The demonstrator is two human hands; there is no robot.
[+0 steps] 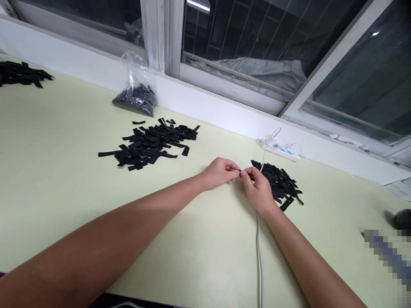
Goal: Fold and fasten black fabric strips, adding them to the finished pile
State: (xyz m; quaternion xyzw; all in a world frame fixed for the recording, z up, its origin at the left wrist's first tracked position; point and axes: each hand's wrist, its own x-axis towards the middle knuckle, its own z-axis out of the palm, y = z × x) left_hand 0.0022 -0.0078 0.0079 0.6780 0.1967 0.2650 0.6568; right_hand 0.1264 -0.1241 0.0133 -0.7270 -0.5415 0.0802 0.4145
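A pale yellow-green worktop (64, 179) filled most of the frame, running up to a white sill and dark window panes (263, 38) across the top. Two bare forearms reached in from the lower edge and met just right of centre. Left of centre lay the larger heap of black fabric strips (150, 143), loosely spread, with a clear plastic bag (136, 92) of more dark pieces standing against the sill above it. A smaller pile of black strips (281, 182) lay right of centre, partly behind the right hand, and a third scatter of strips (21, 73) sat at the upper left edge. A white cable (258, 252) ran from the bottom edge up under the right wrist toward a white power strip (282, 150) by the sill. The left hand (220, 171) and the right hand (258, 188) met fingertip to fingertip, the fingers of both pinched on one small black strip (240, 172) (barely visible between them), held just above the worktop beside the smaller pile. A blurred patch covered the lower right corner.
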